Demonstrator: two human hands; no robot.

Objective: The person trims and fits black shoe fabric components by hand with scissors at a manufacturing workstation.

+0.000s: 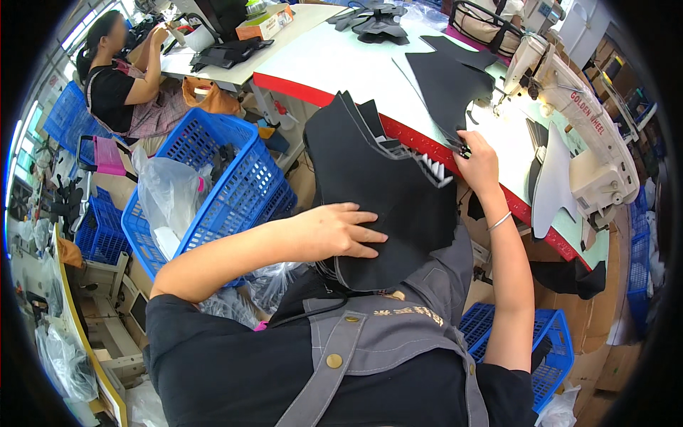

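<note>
My left hand (348, 231) lies with its fingers spread on a stack of black flat cut pieces (384, 213) resting on my lap. Grey-white layered edges show along the stack's far right side. At the red front edge of the white worktable (320, 67), my right hand (475, 162) is closed around something small and dark, mostly hidden by the fingers. Just beyond it, a large black cut piece (445, 82) lies on the tabletop, its narrow end reaching toward this hand.
A white sewing machine (580, 121) stands lit at the right, beside grey and black panels (551, 178). Blue baskets (206, 185) flank me; the left one holds clear plastic bags. A co-worker (117, 85) sits at another table on the far left. More black pieces (377, 21) lie at the back.
</note>
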